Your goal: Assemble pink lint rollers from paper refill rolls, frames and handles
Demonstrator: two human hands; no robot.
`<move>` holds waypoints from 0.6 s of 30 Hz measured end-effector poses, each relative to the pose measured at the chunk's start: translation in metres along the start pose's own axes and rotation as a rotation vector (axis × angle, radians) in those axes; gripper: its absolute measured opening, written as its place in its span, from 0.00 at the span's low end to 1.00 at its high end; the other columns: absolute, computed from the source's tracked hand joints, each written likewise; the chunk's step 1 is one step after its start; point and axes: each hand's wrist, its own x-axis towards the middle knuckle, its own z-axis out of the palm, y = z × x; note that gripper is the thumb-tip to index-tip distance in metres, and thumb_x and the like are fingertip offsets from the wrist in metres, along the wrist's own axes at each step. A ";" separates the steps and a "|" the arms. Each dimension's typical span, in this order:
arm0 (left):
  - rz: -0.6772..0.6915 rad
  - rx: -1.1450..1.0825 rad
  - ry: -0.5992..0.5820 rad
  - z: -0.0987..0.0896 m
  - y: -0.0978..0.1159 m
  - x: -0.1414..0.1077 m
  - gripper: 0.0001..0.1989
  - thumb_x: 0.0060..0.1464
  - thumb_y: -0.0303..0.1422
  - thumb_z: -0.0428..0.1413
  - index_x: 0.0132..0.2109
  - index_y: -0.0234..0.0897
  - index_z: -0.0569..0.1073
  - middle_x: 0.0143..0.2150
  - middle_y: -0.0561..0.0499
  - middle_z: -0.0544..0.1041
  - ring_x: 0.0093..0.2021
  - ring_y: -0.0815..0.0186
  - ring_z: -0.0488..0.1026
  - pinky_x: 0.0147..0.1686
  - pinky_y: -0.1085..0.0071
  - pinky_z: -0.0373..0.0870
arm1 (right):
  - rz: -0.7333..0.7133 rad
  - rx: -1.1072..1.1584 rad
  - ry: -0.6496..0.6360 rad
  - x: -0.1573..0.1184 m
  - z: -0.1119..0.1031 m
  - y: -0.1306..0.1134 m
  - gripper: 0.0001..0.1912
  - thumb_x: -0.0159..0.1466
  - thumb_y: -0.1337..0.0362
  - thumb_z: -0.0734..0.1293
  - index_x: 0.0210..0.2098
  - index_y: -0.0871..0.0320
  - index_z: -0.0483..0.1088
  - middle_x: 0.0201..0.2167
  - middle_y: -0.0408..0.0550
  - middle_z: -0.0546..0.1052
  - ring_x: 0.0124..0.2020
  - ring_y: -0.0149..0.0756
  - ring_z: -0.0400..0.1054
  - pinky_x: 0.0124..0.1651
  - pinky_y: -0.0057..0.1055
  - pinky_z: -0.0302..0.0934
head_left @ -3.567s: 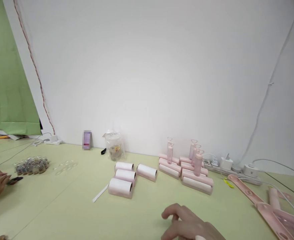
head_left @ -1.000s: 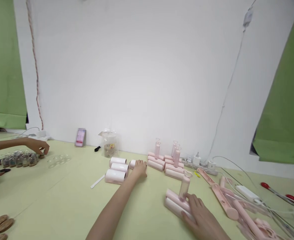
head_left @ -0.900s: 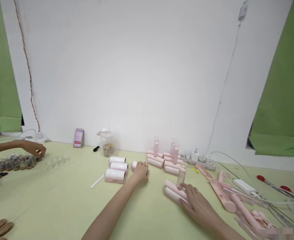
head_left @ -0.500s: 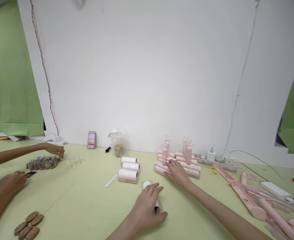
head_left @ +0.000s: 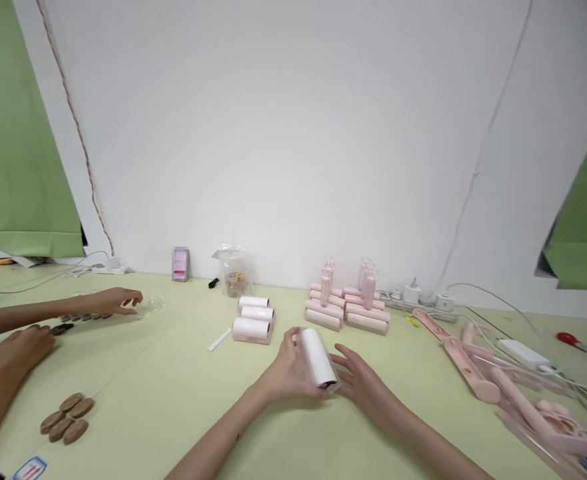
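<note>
We hold a white roll (head_left: 318, 357) in our left hand (head_left: 289, 373), fingers closed round its left side, the far end toward eleven o'clock and the dark, hollow end toward five. Our right hand (head_left: 366, 383) is wide, fingers stretched out at the roll's right side — we cannot tell whether they touch it, nor whether the roll is clear of the green table (head_left: 173, 407). Reading the clock from that roll, with twelve at the wall (head_left: 283, 133), we see three more white rolls (head_left: 251, 329) lined up at ten o'clock, a narrow white strip (head_left: 220, 339) just beside the nearest. At one o'clock lie pink rollers (head_left: 368, 323) in two groups, with upright pink cylinders (head_left: 368, 293) topped by loops among them. Pink parts (head_left: 483, 387) are heaped around three o'clock, tangled up with cables. Well apart from us, a co-worker's hands (head_left: 23, 350) are near nine o'clock — and between eight and nine sit five brown oval pieces (head_left: 76, 432).
</note>
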 end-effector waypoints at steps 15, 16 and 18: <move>0.234 0.838 -0.654 0.039 0.092 0.107 0.42 0.22 0.50 0.61 0.47 0.33 0.68 0.52 0.34 0.62 0.54 0.39 0.56 0.43 0.50 0.62 | 0.161 0.720 -0.021 0.001 -0.044 0.013 0.21 0.52 0.50 0.65 0.38 0.57 0.66 0.30 0.48 0.76 0.37 0.44 0.70 0.38 0.40 0.64; 0.266 0.823 -0.628 0.037 0.092 0.108 0.41 0.22 0.50 0.61 0.47 0.32 0.69 0.51 0.34 0.63 0.53 0.39 0.57 0.43 0.50 0.62 | 0.149 0.714 -0.034 0.001 -0.046 0.015 0.20 0.51 0.51 0.66 0.39 0.57 0.66 0.30 0.47 0.76 0.37 0.44 0.70 0.38 0.41 0.64; 0.320 0.774 -0.556 0.029 0.090 0.108 0.41 0.21 0.49 0.61 0.46 0.33 0.69 0.49 0.35 0.65 0.51 0.40 0.59 0.43 0.49 0.62 | 0.109 0.698 -0.071 0.001 -0.048 0.018 0.19 0.50 0.53 0.68 0.39 0.54 0.65 0.30 0.45 0.76 0.36 0.41 0.70 0.39 0.41 0.65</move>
